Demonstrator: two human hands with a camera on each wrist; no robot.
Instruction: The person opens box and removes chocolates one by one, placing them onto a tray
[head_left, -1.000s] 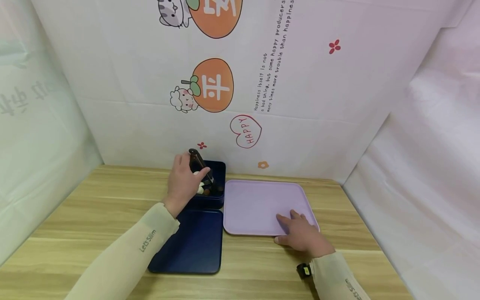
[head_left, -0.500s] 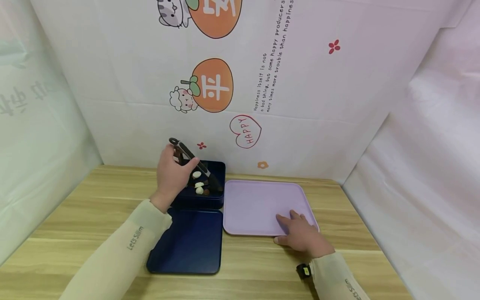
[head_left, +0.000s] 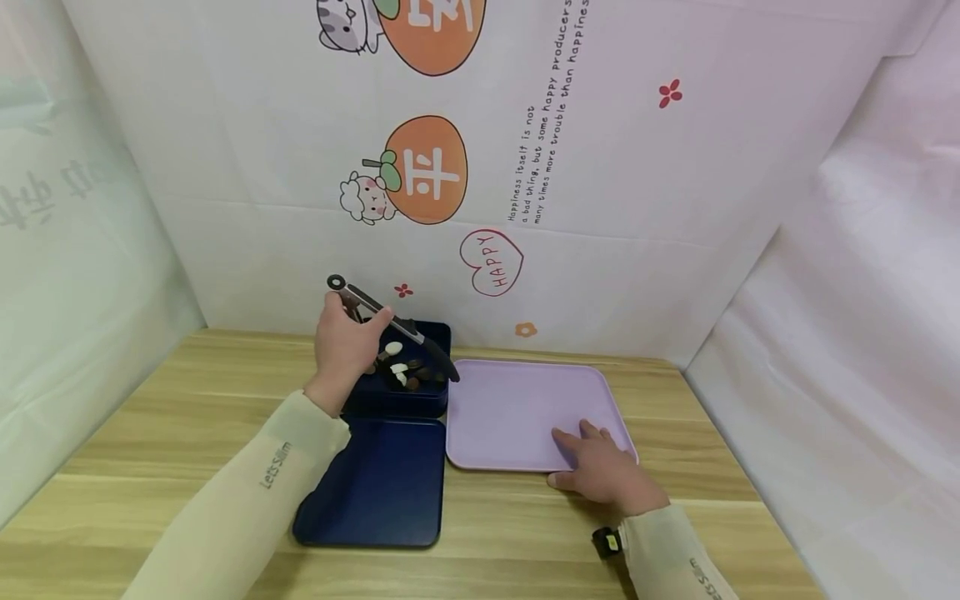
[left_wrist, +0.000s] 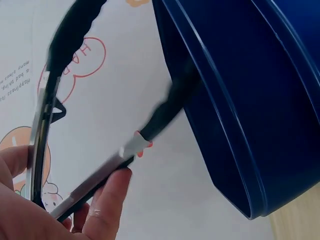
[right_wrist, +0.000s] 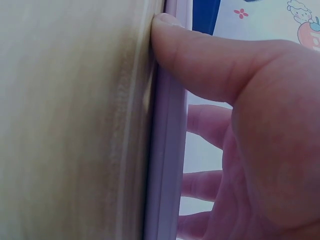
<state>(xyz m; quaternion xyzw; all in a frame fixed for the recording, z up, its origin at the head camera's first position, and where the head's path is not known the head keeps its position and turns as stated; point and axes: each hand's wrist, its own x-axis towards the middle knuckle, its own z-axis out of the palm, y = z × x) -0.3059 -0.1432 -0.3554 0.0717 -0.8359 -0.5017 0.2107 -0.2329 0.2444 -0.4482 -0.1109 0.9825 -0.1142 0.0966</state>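
Observation:
My left hand [head_left: 345, 343] grips a pair of tongs [head_left: 386, 315] with dark grips and metal arms. In the left wrist view the two arms stand spread apart, with thumb and fingers on either side. One dark tip reaches over the blue box's right rim to the tray's corner; the other dips into the blue box [head_left: 405, 405]. Inside the box lie several small white [head_left: 393, 348] and brown pieces. My right hand [head_left: 600, 468] holds the near right edge of the lilac tray [head_left: 517, 412], thumb against the outer rim, fingers over its surface.
A dark blue lid [head_left: 382, 492] lies flat on the wooden table [head_left: 510, 533] in front of the box. Behind box and tray stands a white printed backdrop [head_left: 600, 275], with white sheets at both sides. A small black device [head_left: 607, 542] sits at the right wrist.
My left hand has shifted left and lowered the tongs to a flatter slant. One tip has swung from inside the box to its right rim. My right hand and the tray stay put.

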